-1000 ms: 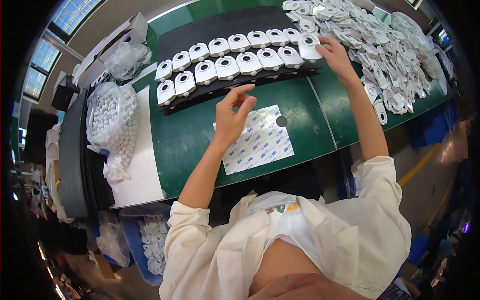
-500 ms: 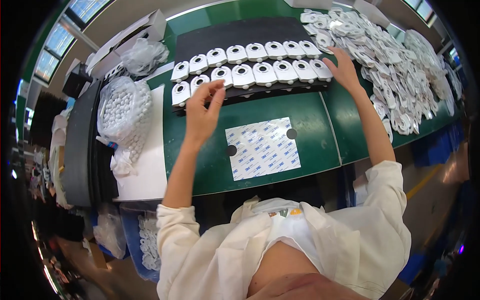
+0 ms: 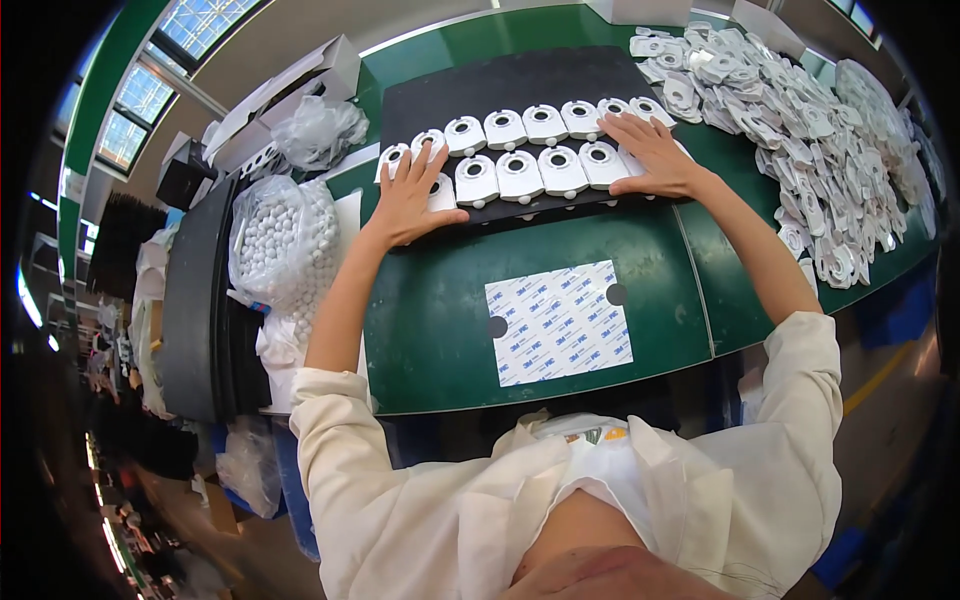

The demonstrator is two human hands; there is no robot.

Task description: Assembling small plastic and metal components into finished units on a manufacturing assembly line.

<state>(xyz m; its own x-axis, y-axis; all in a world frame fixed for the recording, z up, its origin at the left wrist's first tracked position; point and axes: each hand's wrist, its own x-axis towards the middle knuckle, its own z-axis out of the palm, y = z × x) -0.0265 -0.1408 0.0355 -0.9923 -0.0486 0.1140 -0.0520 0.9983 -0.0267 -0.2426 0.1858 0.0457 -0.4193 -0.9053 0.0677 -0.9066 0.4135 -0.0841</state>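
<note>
Two rows of white plastic parts (image 3: 519,178), each with a round black-centred hole, lie across a black foam board (image 3: 500,88). My left hand (image 3: 408,200) rests with spread fingers over the parts at the left end. Over the right end of the rows, my right hand (image 3: 652,155) lies flat, its fingers spread too. Each hand covers some of the parts beneath it, and neither grips anything I can see. Small white balls show along the near edge of the front row.
A white sheet with blue print (image 3: 560,325) lies on the green table (image 3: 430,345) nearer me. At the right is a large heap of white parts (image 3: 810,150). A clear bag of white balls (image 3: 285,240) and stacked black boards (image 3: 195,300) stand at the left.
Both hands have come down onto the ends of the rows, and their fingers have spread. The left hand was half curled before. The whole view has shifted slightly.
</note>
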